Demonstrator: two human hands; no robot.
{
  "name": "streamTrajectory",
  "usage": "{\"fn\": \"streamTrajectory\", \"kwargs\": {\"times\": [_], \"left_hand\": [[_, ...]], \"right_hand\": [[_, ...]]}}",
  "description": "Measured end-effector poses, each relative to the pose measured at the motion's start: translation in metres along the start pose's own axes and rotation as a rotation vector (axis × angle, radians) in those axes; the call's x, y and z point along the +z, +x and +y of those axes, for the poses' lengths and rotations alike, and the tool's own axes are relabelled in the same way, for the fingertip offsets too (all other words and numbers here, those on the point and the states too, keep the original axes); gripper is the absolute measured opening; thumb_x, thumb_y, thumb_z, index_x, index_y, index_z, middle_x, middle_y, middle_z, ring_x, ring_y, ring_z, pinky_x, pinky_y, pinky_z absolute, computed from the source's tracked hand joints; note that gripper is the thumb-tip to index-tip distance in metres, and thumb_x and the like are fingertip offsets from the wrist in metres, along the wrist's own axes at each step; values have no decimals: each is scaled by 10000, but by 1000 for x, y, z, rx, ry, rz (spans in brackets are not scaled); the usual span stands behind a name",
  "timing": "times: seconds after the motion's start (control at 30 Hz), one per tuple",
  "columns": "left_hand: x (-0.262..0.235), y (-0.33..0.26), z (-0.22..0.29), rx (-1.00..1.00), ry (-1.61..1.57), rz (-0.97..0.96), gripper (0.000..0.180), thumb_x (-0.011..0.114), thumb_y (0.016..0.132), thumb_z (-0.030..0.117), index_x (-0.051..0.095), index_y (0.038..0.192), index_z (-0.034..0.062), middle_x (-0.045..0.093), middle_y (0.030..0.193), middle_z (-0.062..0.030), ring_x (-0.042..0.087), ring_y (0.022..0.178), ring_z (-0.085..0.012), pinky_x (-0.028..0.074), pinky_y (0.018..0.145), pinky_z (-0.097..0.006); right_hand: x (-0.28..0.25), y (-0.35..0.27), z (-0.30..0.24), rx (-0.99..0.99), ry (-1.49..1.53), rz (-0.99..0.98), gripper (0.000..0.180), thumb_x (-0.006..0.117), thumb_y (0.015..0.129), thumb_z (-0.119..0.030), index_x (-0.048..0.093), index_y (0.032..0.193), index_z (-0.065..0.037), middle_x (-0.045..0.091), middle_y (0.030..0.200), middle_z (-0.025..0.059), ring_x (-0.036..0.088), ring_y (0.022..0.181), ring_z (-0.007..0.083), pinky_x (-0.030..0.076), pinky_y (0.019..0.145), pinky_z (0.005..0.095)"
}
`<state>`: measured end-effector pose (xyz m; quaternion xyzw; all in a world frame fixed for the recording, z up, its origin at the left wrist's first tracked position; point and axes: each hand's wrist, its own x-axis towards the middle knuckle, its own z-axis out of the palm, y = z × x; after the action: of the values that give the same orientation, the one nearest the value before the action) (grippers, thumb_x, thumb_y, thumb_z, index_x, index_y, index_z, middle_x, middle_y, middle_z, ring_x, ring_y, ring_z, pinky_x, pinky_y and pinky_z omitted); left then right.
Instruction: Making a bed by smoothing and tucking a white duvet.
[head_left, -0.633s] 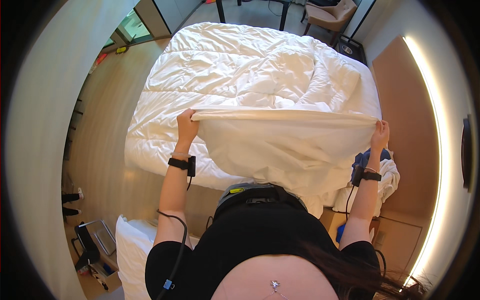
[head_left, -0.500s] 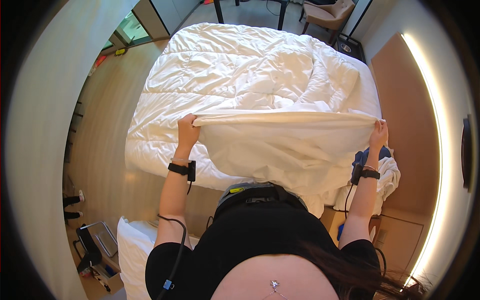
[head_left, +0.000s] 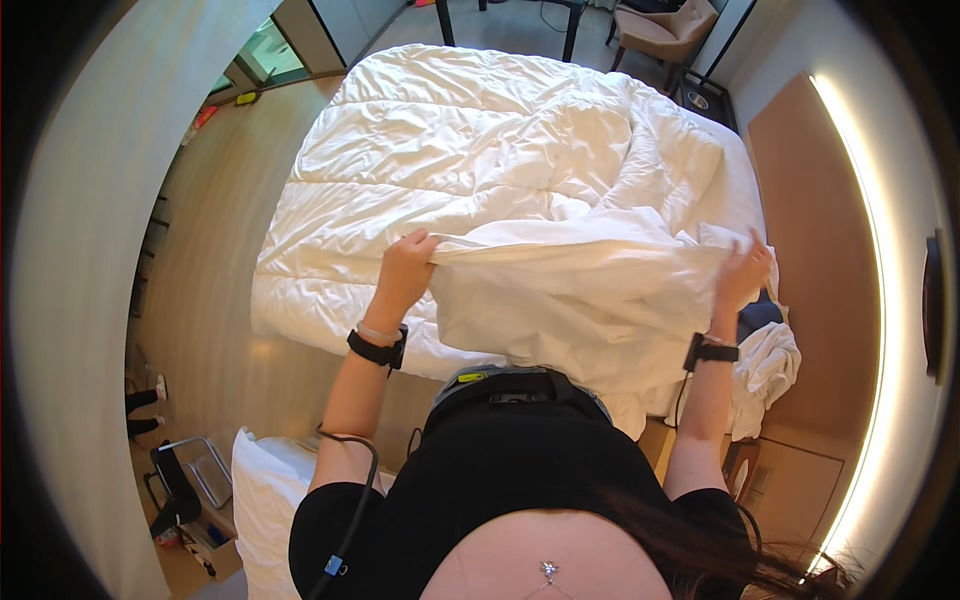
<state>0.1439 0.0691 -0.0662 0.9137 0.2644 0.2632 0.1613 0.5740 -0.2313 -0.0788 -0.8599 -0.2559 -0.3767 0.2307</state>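
Note:
A white bed-linen cloth (head_left: 570, 300) hangs in front of me above the near side of the bed, its upper edge stretched between my hands. My left hand (head_left: 408, 265) is closed in a fist on the cloth's left upper corner. At the other end, my right hand (head_left: 742, 275) grips the right upper corner; its fingers are a little blurred and one or two point upward. The cloth's lower part falls in loose folds toward my waist. Behind it, a rumpled white duvet (head_left: 430, 140) covers most of the bed.
Crumpled white linen (head_left: 768, 365) and a dark blue item (head_left: 760, 317) lie beside my right forearm. A padded brown headboard (head_left: 815, 230) runs along the right. Behind me at left is a white pillow (head_left: 262, 500). A beige chair (head_left: 665, 35) stands at the far right.
Both hands have moved inward, the left one to the right and the right one to the left. The cloth's upper edge is less taut, and the fingers of my right hand have shifted.

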Motion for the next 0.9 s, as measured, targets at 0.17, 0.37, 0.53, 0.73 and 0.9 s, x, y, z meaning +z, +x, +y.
{"fn": "streamTrajectory", "kwargs": {"times": [0.17,0.37,0.53,0.73,0.9], "left_hand": [[4,6,36,86,5,-152,163,592,726,45,617,886,41,559,788,-137,589,766,-356,487,655,-433],[-3,-1,67,75,-106,-196,162,583,742,18,610,902,26,556,834,-157,568,771,-377,467,670,-432],[-1,-14,54,197,-5,-183,195,568,785,62,623,971,39,549,883,-114,567,878,-301,473,745,-397],[17,-28,40,133,-63,-298,288,589,773,56,600,1059,28,536,975,-148,553,924,-317,455,785,-406],[7,-20,60,139,-184,-171,290,578,770,36,578,1059,15,527,1007,-169,547,933,-349,455,787,-418]], "right_hand": [[-58,-54,-201,-459,952,-626,377,753,750,-183,611,1096,-136,535,1149,110,482,1118,310,368,960,443],[-48,-89,-253,-613,1093,-880,403,757,740,-269,628,1091,-118,551,1137,102,513,1052,307,384,905,418],[-42,-84,-247,-614,1021,-1237,281,733,770,-282,697,943,-64,561,826,117,560,800,295,440,704,399],[-33,-85,-246,-680,886,-1153,340,715,774,-371,698,817,-34,541,774,127,555,759,299,441,679,406],[-32,-92,-248,-865,996,-840,314,716,776,-335,662,756,-26,583,874,123,564,856,303,429,809,412]]}}
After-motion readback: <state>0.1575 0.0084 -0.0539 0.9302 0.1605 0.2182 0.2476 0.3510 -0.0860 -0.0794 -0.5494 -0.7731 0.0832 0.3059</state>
